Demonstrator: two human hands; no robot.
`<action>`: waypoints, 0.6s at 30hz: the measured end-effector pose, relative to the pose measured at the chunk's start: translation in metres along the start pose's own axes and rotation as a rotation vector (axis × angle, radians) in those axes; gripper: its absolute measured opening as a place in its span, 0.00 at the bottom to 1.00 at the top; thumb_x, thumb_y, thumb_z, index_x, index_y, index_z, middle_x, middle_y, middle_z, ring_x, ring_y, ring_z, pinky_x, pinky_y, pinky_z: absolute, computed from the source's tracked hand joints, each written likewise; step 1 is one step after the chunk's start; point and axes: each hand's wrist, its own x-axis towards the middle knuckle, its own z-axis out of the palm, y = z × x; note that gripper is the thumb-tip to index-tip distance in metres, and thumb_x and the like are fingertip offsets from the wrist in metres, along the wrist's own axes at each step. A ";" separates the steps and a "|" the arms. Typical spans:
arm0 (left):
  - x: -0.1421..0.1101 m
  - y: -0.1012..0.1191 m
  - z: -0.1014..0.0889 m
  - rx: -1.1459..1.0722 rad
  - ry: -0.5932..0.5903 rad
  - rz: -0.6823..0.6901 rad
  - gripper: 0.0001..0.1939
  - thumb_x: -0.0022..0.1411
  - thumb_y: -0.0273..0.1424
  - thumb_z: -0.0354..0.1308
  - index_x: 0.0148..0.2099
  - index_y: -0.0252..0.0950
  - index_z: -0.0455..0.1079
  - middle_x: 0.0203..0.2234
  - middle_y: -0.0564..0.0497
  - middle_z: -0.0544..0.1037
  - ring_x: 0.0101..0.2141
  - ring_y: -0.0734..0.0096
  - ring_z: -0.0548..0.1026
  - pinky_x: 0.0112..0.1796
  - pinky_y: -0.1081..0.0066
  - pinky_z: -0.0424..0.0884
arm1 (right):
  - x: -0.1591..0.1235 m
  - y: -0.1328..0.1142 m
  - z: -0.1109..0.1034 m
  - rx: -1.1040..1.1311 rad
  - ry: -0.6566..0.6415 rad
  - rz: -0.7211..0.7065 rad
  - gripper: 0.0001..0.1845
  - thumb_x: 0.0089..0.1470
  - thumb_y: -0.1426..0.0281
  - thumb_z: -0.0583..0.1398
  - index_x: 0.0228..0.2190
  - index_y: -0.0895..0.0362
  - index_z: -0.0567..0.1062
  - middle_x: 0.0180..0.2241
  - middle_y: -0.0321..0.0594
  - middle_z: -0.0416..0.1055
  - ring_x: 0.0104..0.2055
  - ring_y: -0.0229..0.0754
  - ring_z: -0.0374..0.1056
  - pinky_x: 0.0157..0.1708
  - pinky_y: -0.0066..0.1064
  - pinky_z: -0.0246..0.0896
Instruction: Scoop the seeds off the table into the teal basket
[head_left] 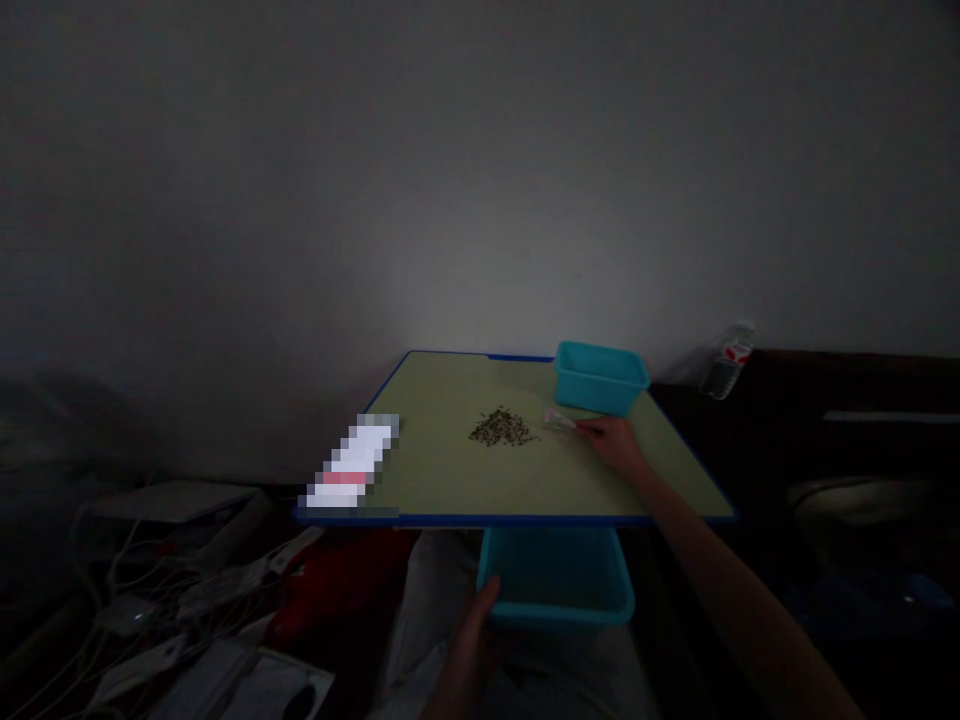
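A heap of small dark and pale seed-like bits lies on the pale yellow board top of a blue-edged table. Just right of the heap, my right hand pinches a small whitish, see-through tool with a thin handle; its exact kind is too blurred to tell. Below the front edge, my left hand grips the left side of a turquoise plastic bin, thumb on the rim. The dim inside of this bin shows no clear contents.
A second turquoise bin stands at the table's back right, close to the wall. A pixelated white and red object lies at the left edge. Beyond the right side is a plastic bottle; cables and clutter fill the lower left.
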 end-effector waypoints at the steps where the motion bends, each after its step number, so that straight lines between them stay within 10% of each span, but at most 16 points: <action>1: 0.003 -0.002 -0.001 -0.005 0.031 -0.014 0.38 0.59 0.35 0.66 0.69 0.32 0.59 0.53 0.34 0.81 0.54 0.43 0.78 0.53 0.49 0.75 | -0.003 -0.001 -0.002 0.004 -0.006 -0.010 0.13 0.60 0.67 0.61 0.42 0.49 0.85 0.37 0.41 0.84 0.34 0.49 0.78 0.37 0.37 0.71; 18: 0.006 -0.004 -0.012 0.006 -0.001 -0.024 0.43 0.55 0.33 0.68 0.70 0.38 0.56 0.54 0.38 0.80 0.58 0.41 0.74 0.56 0.46 0.73 | -0.035 0.001 -0.028 -0.115 0.109 0.176 0.11 0.56 0.67 0.63 0.39 0.49 0.86 0.36 0.36 0.84 0.36 0.53 0.80 0.38 0.36 0.71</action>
